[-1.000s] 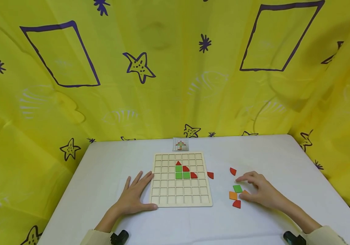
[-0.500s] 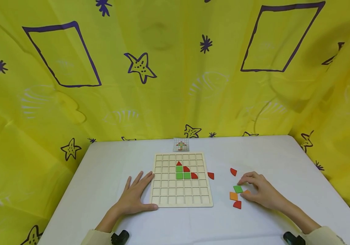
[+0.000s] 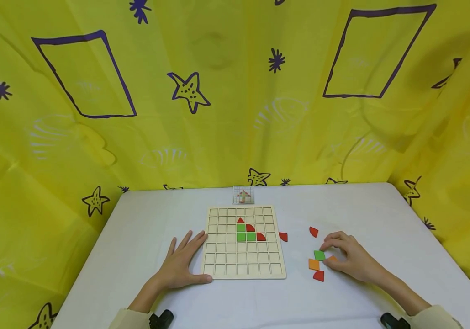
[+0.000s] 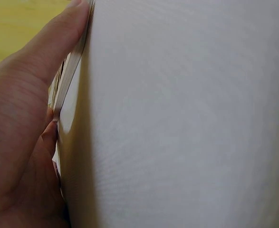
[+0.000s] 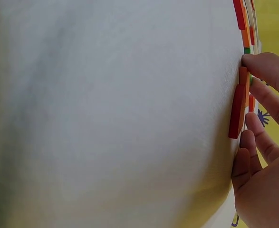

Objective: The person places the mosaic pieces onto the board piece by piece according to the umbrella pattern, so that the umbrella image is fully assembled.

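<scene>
A wooden grid board [image 3: 221, 246] lies on the table, with green squares [image 3: 240, 236], a red triangle [image 3: 240, 220] and red quarter-round tiles [image 3: 250, 227] in its cells. My left hand [image 3: 179, 266] is spread at the board's left side, fingertips on the left edge and thumb at the near corner; in the left wrist view the thumb touches the board's edge [image 4: 72, 76]. Right of the board, my right hand [image 3: 351, 258] pinches a loose green tile [image 3: 319, 255] between thumb and index finger. An orange tile [image 3: 332, 258] lies partly hidden under this hand.
Around the right hand lie another orange tile [image 3: 314, 264] and red quarter-round tiles [image 3: 319, 276], [image 3: 314, 232]. One more red tile [image 3: 283, 236] sits beside the board's right edge. Behind the board is a small pattern card [image 3: 243, 195]. A yellow curtain [image 3: 218, 137] encloses the white table [image 3: 156, 210].
My right index finger has drawn in from above the green tile to its edge, narrowing the gap to the thumb. The left hand and board have stayed in place.
</scene>
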The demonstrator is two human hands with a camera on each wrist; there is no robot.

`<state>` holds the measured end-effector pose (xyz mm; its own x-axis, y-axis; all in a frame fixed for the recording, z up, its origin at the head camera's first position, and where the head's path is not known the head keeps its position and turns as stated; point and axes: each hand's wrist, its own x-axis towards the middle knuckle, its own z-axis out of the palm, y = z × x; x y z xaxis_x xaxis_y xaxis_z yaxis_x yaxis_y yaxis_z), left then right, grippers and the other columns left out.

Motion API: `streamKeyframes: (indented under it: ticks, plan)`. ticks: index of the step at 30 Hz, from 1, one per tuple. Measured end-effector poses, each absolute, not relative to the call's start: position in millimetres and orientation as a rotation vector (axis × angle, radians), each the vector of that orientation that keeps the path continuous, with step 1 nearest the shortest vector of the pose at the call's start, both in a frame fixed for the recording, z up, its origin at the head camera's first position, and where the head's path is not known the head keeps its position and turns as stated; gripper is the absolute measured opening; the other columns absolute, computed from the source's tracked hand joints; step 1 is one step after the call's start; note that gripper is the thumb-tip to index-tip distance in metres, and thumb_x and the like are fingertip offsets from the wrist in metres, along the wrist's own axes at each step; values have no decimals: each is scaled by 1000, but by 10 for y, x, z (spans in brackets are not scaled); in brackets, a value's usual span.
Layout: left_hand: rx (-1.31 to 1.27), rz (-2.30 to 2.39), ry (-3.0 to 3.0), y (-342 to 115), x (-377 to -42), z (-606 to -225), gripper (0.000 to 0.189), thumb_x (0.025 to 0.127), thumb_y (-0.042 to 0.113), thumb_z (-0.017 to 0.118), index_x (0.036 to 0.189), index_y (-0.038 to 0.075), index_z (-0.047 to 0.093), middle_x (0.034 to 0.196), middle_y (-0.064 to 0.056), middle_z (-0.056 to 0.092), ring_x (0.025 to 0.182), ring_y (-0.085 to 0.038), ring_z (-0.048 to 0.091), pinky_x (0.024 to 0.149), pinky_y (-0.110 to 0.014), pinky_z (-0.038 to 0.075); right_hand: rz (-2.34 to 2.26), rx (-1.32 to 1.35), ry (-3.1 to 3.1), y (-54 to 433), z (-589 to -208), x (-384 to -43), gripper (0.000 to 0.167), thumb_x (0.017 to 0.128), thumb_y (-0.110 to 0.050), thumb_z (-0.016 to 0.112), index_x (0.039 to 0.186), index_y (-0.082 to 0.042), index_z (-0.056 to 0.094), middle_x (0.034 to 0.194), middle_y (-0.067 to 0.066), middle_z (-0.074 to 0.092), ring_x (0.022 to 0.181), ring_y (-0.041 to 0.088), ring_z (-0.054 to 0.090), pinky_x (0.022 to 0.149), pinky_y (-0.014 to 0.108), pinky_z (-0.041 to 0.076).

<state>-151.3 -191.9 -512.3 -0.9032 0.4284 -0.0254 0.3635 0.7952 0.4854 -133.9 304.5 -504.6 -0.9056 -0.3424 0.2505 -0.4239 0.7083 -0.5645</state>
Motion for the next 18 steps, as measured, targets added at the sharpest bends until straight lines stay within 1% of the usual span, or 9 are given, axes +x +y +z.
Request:
streamKeyframes:
  ticks: [6, 9, 12, 14, 18]
  plan:
    - [683, 791, 2900, -1930, -1501, -5176, 116, 71, 72, 80, 161, 15, 36, 167, -5, 33, 155, -40, 16, 118, -73, -1, 979, 635, -2793, 3050, -5020, -1345, 28, 81, -16, 88, 99, -30, 73, 117, 0, 61, 106, 24, 51, 83, 33, 46]
    - [696, 804, 2921, -1943, -1510, -5236, 117, 70, 74, 79, 161, 17, 35, 167, -2, 33, 156, -39, 17, 118, -72, -1, 1001, 657, -2817, 3066, -4991, -1362, 25, 83, -19, 87, 99, -31, 72, 118, -1, 61, 107, 24, 52, 87, 32, 47]
    - [682, 800, 2926, -1956, -1522, -5281, 118, 69, 78, 77, 162, 21, 33, 168, 3, 30, 157, -34, 14, 119, -70, -3, 1060, 674, -2856, 3095, -4953, -1391, 22, 86, -20, 85, 101, -29, 72, 117, -5, 61, 107, 18, 53, 89, 28, 48]
    - [674, 805, 2926, -1961, -1528, -5298, 118, 68, 79, 76, 163, 23, 33, 168, 5, 29, 157, -33, 14, 120, -69, -3, 1097, 696, -2885, 3118, -4927, -1418, 20, 88, -21, 83, 103, -27, 71, 116, -5, 61, 106, 15, 55, 88, 27, 48]
    - [665, 796, 2926, -1964, -1529, -5302, 118, 68, 80, 76, 163, 24, 32, 168, 6, 28, 158, -31, 13, 120, -68, -4, 1132, 718, -2939, 3146, -4862, -1480, 21, 90, -22, 81, 107, -25, 69, 114, -5, 61, 98, 12, 56, 80, 25, 50]
